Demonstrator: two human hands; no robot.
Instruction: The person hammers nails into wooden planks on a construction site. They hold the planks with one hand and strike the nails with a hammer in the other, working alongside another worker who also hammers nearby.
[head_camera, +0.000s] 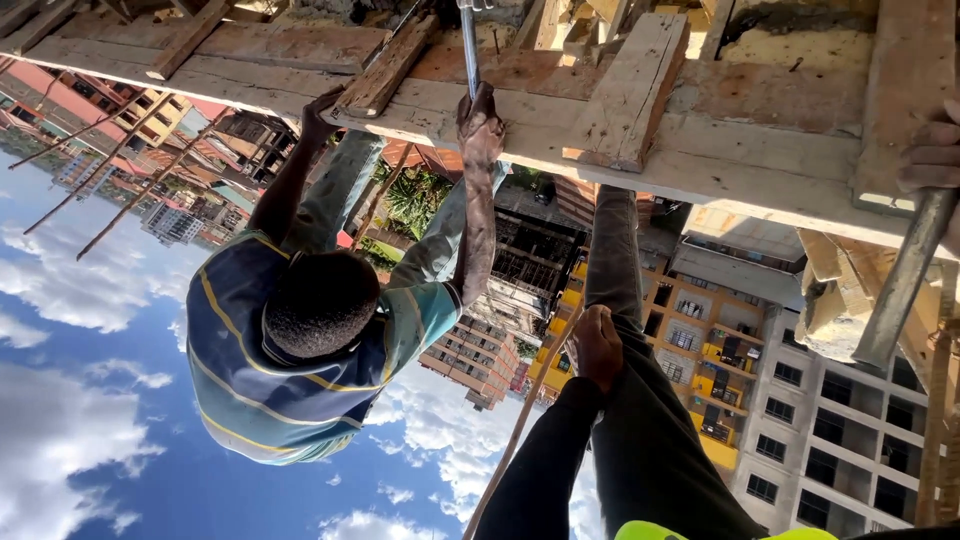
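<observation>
Timber formwork (560, 130), co-worker (300, 340) gripping steel bar (469, 50)

Support surface: rough timber plank platform (700, 170), running across the top of the upside-down view. Lying on the planks: a short wooden block (625, 95), angled; a longer timber batten (388, 68); loose offcuts (580, 25) behind. Boards stained, patchy with concrete residue (780, 50).

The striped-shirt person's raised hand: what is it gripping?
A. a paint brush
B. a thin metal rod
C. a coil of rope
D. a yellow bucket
B: that person's hand is closed around a thin metal rod that meets the wooden planks.
</observation>
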